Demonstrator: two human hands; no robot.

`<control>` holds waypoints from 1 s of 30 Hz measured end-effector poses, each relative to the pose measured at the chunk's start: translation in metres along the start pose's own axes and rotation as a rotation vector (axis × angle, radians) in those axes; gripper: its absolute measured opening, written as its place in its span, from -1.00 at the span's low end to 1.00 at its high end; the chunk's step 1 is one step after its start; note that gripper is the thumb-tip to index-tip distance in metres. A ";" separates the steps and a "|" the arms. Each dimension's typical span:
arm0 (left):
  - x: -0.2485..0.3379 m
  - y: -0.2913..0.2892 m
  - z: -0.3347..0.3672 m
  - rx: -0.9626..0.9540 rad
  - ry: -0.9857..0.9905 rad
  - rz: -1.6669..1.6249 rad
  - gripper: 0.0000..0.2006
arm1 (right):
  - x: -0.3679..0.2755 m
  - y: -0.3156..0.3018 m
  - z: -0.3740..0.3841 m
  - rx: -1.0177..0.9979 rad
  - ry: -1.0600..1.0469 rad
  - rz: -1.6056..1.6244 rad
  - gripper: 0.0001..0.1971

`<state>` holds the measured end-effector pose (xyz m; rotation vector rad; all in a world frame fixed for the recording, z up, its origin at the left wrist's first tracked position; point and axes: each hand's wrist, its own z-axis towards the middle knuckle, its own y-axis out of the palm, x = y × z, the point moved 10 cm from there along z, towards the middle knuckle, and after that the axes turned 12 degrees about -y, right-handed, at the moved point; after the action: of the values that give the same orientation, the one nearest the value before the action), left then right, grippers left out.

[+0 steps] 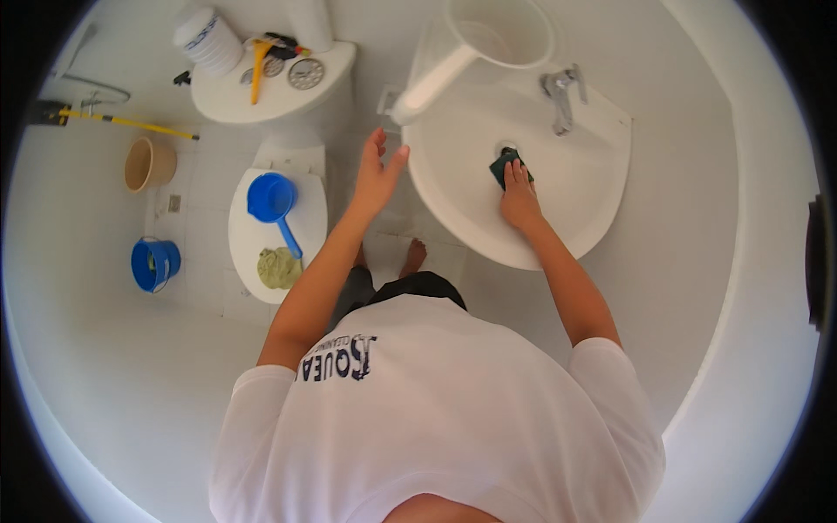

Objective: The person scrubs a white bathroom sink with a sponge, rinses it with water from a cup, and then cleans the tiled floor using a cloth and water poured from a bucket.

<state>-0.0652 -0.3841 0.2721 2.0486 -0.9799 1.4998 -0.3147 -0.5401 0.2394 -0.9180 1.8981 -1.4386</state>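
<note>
My right hand is in the white washbasin, its fingers pressed on a dark green scouring pad. The pad lies against the bowl right by the drain. Empty, with thumb and fingers apart, my left hand hovers just off the basin's left rim. Close above it is the handle end of a white dipper, which rests at the back left of the basin. A chrome faucet stands at the back of the basin.
Left of me, a blue dipper and a greenish cloth lie on the closed toilet lid. The tank top holds a white container, a yellow-handled tool and round drain covers. A tan bucket and blue pail stand farther left.
</note>
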 end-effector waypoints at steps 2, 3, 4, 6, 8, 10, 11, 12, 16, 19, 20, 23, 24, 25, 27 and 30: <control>0.030 0.035 -0.020 -0.081 0.097 0.009 -0.26 | 0.010 -0.008 -0.005 0.021 -0.023 -0.008 -0.43; 0.033 0.042 -0.024 -0.075 0.011 -0.057 -0.28 | 0.016 -0.009 -0.002 0.025 -0.033 -0.012 -0.41; 0.034 0.046 -0.028 -0.060 -0.075 -0.124 -0.30 | 0.017 -0.010 -0.001 0.030 -0.053 -0.017 -0.40; 0.019 0.046 -0.031 0.003 -0.206 -0.240 -0.38 | 0.007 0.004 -0.016 -0.124 -0.084 0.029 -0.37; 0.021 0.041 -0.029 0.081 -0.150 -0.201 -0.42 | -0.005 -0.006 -0.038 -0.236 -0.139 0.079 -0.32; 0.022 0.036 -0.027 0.133 -0.079 -0.182 -0.48 | 0.022 -0.014 -0.031 -0.158 -0.106 0.026 -0.32; 0.025 0.036 -0.026 0.133 -0.047 -0.162 -0.48 | 0.037 -0.015 -0.027 -0.120 -0.084 0.002 -0.31; 0.027 0.035 -0.025 0.134 -0.014 -0.142 -0.49 | 0.052 -0.028 -0.015 0.068 -0.081 -0.067 -0.32; 0.025 0.036 -0.026 0.159 -0.002 -0.178 -0.50 | 0.037 -0.025 -0.007 0.163 -0.240 0.062 -0.44; 0.025 0.034 -0.024 0.172 -0.031 -0.186 -0.50 | 0.036 -0.028 -0.016 0.124 -0.262 0.144 -0.50; 0.023 0.033 -0.026 0.178 -0.032 -0.190 -0.50 | 0.040 -0.035 -0.010 0.238 -0.307 0.071 -0.40; 0.019 0.036 -0.027 0.179 -0.041 -0.210 -0.50 | 0.025 -0.050 0.009 0.351 -0.564 0.050 -0.54; 0.019 0.038 -0.025 0.166 -0.044 -0.216 -0.50 | 0.028 -0.048 0.012 0.347 -0.519 0.061 -0.58; 0.018 0.035 -0.025 0.167 -0.053 -0.221 -0.50 | 0.027 -0.044 0.010 0.313 -0.515 0.037 -0.59; 0.016 0.032 -0.027 0.176 -0.055 -0.254 -0.51 | 0.027 -0.033 -0.003 0.238 -0.495 -0.003 -0.59; 0.017 0.037 -0.028 0.178 -0.059 -0.249 -0.51 | 0.017 -0.047 0.003 0.203 -0.516 -0.077 -0.57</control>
<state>-0.1077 -0.3944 0.2948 2.2543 -0.6023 1.4454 -0.3142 -0.5645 0.2832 -1.1397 1.3280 -1.2547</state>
